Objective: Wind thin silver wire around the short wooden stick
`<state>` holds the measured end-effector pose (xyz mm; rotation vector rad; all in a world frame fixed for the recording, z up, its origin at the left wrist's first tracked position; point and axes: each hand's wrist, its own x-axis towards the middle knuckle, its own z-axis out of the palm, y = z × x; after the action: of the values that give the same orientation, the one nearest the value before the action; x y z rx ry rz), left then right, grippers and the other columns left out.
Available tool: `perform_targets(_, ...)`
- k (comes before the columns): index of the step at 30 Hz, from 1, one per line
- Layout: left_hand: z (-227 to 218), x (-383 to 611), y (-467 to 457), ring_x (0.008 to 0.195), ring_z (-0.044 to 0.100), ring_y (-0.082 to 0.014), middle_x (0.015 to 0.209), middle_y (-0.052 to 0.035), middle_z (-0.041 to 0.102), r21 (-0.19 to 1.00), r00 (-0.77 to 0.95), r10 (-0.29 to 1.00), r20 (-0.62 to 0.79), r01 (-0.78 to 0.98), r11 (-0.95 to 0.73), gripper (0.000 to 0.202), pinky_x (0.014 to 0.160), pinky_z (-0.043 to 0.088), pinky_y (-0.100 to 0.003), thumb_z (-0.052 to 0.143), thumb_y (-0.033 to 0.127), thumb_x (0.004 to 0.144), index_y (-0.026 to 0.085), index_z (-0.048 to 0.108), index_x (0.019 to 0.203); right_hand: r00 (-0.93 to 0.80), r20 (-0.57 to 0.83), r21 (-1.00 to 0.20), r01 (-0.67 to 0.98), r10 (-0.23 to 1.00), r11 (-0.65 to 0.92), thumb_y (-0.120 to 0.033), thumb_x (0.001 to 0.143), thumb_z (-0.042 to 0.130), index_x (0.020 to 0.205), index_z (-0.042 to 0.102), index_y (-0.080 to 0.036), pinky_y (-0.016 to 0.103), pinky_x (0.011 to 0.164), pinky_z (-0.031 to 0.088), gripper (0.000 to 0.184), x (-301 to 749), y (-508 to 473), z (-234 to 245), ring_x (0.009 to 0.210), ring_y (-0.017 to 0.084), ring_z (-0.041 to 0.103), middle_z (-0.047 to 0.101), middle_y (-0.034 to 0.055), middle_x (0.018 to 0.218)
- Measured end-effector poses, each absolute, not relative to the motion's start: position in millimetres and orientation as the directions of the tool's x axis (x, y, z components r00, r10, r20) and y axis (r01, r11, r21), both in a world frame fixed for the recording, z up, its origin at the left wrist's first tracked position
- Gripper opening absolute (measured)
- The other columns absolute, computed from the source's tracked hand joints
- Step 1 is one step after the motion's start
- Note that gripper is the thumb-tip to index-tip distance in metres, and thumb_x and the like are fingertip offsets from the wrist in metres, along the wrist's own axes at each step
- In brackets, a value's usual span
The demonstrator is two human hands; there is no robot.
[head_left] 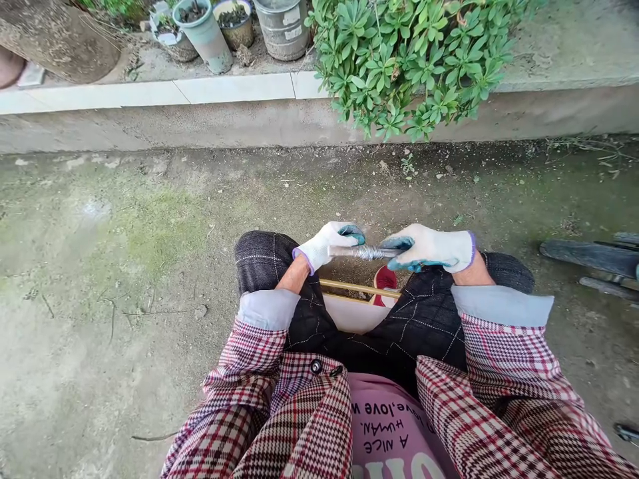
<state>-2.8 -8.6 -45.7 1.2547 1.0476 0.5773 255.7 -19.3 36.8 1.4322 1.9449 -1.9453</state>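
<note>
Both my hands wear white gloves with blue-green fingertips and meet above my knees. My left hand (327,244) is closed round the left end of a short grey metal rod (360,252) that looks threaded at its middle. My right hand (430,248) pinches the rod's right end with fingers and thumb. The rod lies level between the two hands. I am seated, with dark checked trousers (279,266) and a red plaid jacket. Below the hands, between my legs, show thin yellow sticks (349,287) and a red shoe tip (385,279).
Bare, mossy concrete ground (124,253) stretches left and ahead. A low concrete ledge (200,90) runs across the back with several plant pots (207,30) and a bushy green plant (404,60) hanging over it. Dark long objects (589,258) lie at the right edge.
</note>
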Motion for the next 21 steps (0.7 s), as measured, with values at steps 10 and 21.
perform_targets(10,-45.0,-4.8,-14.4,0.074,0.06,-0.0141,0.081,0.0006,0.075,0.873,0.443,0.84,-0.315,0.482,0.073,0.019,0.073,0.047,-0.027,0.065,0.024,0.082,0.014,0.08,0.089,-0.405,-0.649,-0.321,0.913,0.644,0.251,-0.033,0.08,0.068,0.095,0.079,-0.021,0.031,0.067,0.042,0.022,236.2,-13.4,12.8,0.077,0.021,0.065,0.076,0.0037,0.085)
perform_targets(21,-32.6,6.5,-14.0,0.083,0.072,-0.0164,0.09,-0.0059,0.082,0.956,0.361,0.885,-0.293,0.113,0.271,0.026,0.088,0.058,-0.031,0.064,0.011,0.074,0.012,0.082,0.094,-0.255,-0.428,-0.412,0.909,0.867,0.065,-0.036,0.089,0.066,0.104,0.078,-0.02,0.028,0.067,0.045,0.025,234.0,-11.9,18.2,0.074,0.018,0.065,0.077,0.0029,0.085)
